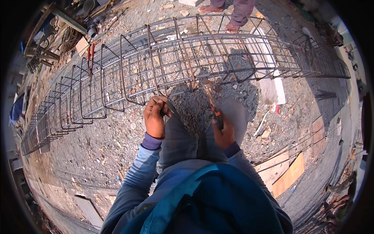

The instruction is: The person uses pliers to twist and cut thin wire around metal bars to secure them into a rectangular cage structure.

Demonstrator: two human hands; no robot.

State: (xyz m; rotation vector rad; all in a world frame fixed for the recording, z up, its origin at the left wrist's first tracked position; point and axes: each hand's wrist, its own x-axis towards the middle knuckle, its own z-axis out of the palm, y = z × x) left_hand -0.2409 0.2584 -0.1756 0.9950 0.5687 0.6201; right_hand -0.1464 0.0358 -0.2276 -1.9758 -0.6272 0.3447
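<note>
A long rebar cage (149, 43) of steel bars and square stirrups stretches across the ground in front of me. My right hand (224, 133) is wrapped round the dark and orange handles of pincers (211, 100). Their metal head points away from me, close to the cage's near lower bars; contact is unclear. My left hand (154, 119) is closed with its fingers curled together, right beside the near bar. Whatever it may hold is hidden. A second pair of pliers (90, 56), with red-orange handles, rests upright on the cage at the left.
Another person's feet (232, 26) stand beyond the cage. A white slab (272, 87) lies under its right part. Flat boards (289, 175) and thin rods lie at lower right. Timber and scrap (70, 21) fill the far left. Gravel and rubble cover the ground.
</note>
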